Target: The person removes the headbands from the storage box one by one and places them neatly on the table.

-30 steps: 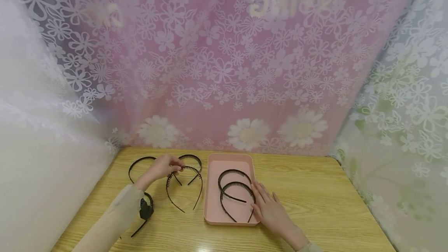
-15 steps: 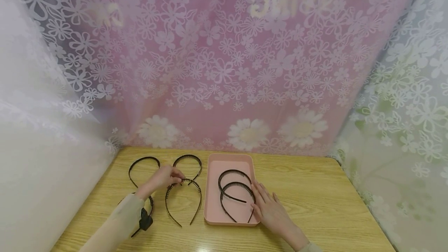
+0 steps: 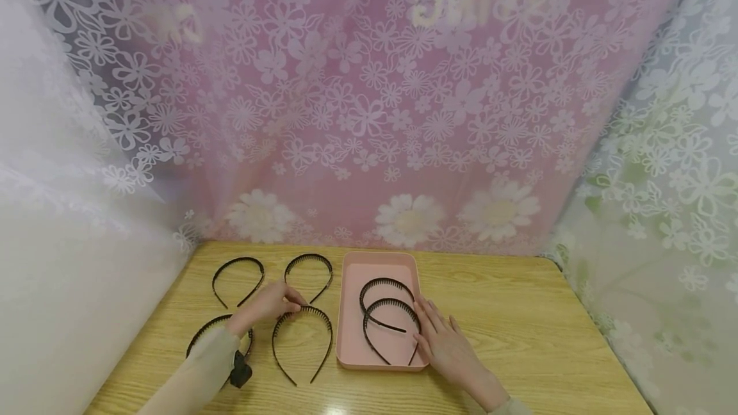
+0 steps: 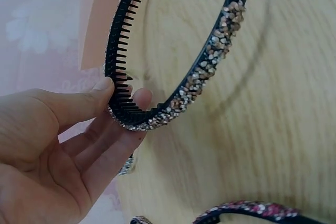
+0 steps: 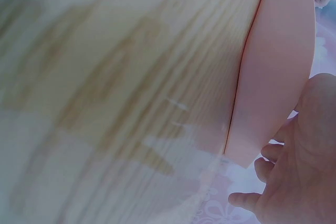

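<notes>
My left hand pinches the top of a black toothed headband between thumb and fingers. In the left wrist view that headband shows glittery stones along its outer face and comb teeth inside. Its two ends point toward me, left of the pink tray. My right hand rests at the tray's right rim with fingers extended; in the right wrist view they lie beside the tray wall. Inside the tray, a rear headband and a front headband overlap.
Left of the tray, one headband lies at the back left and another beside it. A third is partly hidden under my left sleeve. Wood-grain table extends to the right; flowered curtains enclose it.
My left hand has drawn the pinched headband toward me, away from the back-row headband it overlapped. The right hand and tray have stayed in place.
</notes>
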Demonstrator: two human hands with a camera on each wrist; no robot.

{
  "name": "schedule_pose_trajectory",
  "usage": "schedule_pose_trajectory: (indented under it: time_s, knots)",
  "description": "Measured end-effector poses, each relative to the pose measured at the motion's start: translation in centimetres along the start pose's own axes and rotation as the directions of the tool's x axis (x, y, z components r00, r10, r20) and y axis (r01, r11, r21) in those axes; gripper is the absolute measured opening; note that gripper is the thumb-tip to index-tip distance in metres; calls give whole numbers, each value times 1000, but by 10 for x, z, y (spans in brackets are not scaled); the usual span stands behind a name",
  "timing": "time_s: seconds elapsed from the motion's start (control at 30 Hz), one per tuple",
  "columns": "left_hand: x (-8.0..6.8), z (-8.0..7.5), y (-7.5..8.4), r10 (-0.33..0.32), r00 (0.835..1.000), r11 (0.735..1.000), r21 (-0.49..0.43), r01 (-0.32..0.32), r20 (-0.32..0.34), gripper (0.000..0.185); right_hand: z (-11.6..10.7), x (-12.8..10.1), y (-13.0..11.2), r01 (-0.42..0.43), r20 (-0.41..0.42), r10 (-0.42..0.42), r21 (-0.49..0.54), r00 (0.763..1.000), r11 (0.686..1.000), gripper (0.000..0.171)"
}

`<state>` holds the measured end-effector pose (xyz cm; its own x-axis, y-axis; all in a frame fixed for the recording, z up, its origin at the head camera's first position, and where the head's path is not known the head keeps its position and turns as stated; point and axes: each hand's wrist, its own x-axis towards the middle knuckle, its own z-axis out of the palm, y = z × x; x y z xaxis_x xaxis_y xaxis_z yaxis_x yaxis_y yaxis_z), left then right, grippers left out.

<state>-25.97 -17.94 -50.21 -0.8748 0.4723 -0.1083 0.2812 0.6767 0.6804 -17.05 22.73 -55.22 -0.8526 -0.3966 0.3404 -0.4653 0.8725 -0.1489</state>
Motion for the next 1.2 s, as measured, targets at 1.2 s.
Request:
schedule_pose_trajectory:
  time_s: [1.2]
  knots:
    - [-1, 10, 2, -53, 978, 996, 65, 67, -202, 4, -10, 2, -7, -61, 96, 56, 56, 994, 997, 60]
